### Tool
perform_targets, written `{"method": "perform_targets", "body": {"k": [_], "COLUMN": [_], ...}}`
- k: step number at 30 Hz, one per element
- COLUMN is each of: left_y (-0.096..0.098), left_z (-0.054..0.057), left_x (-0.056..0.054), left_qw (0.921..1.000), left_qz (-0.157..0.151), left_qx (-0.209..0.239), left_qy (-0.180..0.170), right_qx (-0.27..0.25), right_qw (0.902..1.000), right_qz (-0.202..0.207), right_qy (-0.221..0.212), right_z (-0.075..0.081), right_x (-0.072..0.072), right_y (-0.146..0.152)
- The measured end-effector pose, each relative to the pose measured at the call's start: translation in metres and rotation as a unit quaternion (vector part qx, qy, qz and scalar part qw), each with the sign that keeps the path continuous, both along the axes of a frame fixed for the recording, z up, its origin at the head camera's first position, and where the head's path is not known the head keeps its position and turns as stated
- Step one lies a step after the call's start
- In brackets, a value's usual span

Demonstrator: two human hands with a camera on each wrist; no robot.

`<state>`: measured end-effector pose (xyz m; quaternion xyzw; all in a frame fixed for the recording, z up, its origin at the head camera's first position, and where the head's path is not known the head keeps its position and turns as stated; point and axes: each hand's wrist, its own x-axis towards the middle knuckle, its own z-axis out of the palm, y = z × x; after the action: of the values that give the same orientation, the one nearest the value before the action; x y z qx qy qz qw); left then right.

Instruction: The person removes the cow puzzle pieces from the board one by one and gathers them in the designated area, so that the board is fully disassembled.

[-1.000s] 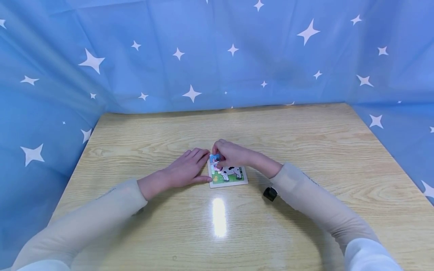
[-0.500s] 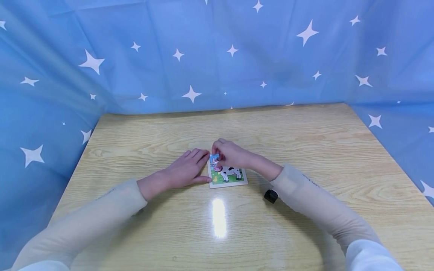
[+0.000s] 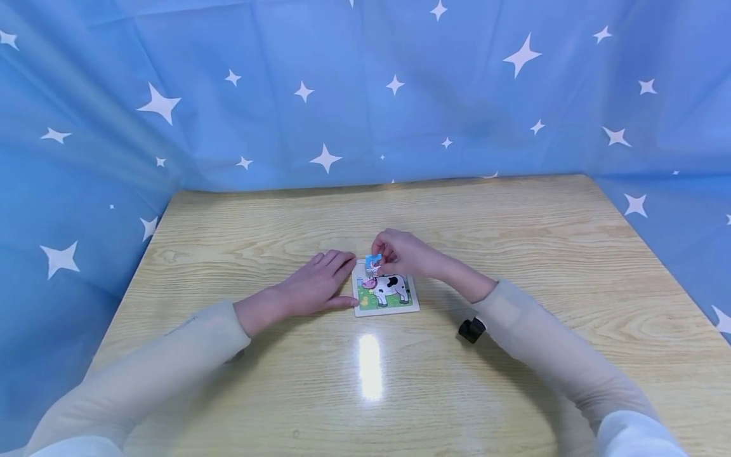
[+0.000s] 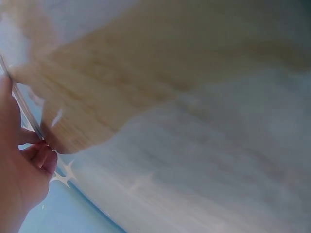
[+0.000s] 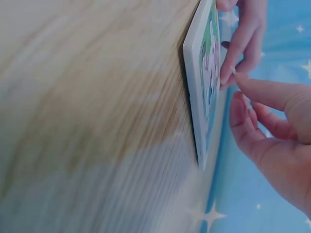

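Note:
A small square cow jigsaw puzzle with a pale frame lies on the table in the head view. My right hand pinches a blue puzzle piece with part of the cow's head on it. That piece is held above the puzzle's upper left part, where a bare pale patch shows. At the puzzle's left edge rests my left hand, thumb by the near corner and fingertips by the far one. The right wrist view shows the puzzle's side edge-on, with the right fingers apart from it.
The wooden table spreads around the puzzle on all sides. Blue cloth with white stars hangs behind the table and at its sides. A black wrist camera sits under the right sleeve.
The puzzle piece has come up out of the puzzle's upper left corner in my right hand, which has moved slightly right and away. My left hand stays at the puzzle's left edge.

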<state>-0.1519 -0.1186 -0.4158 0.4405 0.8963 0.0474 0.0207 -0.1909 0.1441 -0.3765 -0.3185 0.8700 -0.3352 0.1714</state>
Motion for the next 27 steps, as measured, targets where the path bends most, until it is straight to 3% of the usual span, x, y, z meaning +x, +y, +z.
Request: {"method": "perform_targets", "body": {"k": [12, 27], "left_y": [0.001, 0.002], "left_z": [0.004, 0.003], "left_x": [0.002, 0.003], "left_qw": [0.9997, 0.998], "left_qz": [0.009, 0.031], "left_qx": [-0.012, -0.014], "left_qy": [-0.018, -0.054], "right_qx": [-0.001, -0.02], "right_qw": [0.9997, 0.9976], "right_qz": [-0.02, -0.066], "right_qy": [0.011, 0.01], "right_z": [-0.009, -0.006], "right_x": [0.001, 0.0], "right_y": [0.03, 0.058]}}
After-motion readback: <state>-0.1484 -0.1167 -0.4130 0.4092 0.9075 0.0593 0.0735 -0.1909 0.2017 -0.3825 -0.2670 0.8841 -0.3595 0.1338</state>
